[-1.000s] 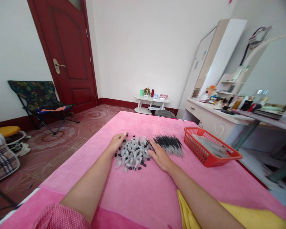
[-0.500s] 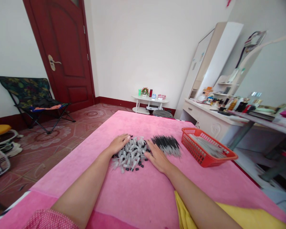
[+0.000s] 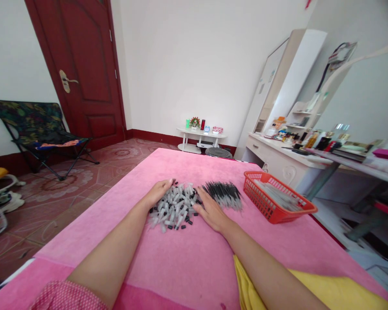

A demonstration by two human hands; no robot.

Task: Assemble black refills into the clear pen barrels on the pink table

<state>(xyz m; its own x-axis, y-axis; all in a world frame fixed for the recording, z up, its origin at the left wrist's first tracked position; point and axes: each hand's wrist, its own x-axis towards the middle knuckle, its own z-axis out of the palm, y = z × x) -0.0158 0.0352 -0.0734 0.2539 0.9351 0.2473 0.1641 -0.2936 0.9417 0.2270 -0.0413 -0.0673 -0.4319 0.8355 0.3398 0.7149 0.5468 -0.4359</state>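
Note:
A loose heap of small translucent white caps and short black pieces (image 3: 176, 206) lies on the pink cloth (image 3: 181, 267). My left hand (image 3: 159, 193) rests along the heap's left edge, turned partly on its side, fingers stretched out. On the other side my right hand (image 3: 211, 210) lies fairly flat, fingers extended and thumb apart, against the heap's right edge. Neither hand grips anything. Just beyond my right hand, slim black-and-clear pen-like sticks (image 3: 224, 194) lie side by side in a row.
An orange-red plastic basket (image 3: 271, 211) with clear thin sticks in it stands to the right. Yellow cloth (image 3: 323, 288) lies under my right forearm. Farther off are a low white stand (image 3: 189, 147), a folding chair (image 3: 29, 125) and a cluttered dresser (image 3: 278, 155).
The view has shifted slightly. My left hand has tilted more onto its edge beside the heap; my right hand keeps nearly the same place on the other side.

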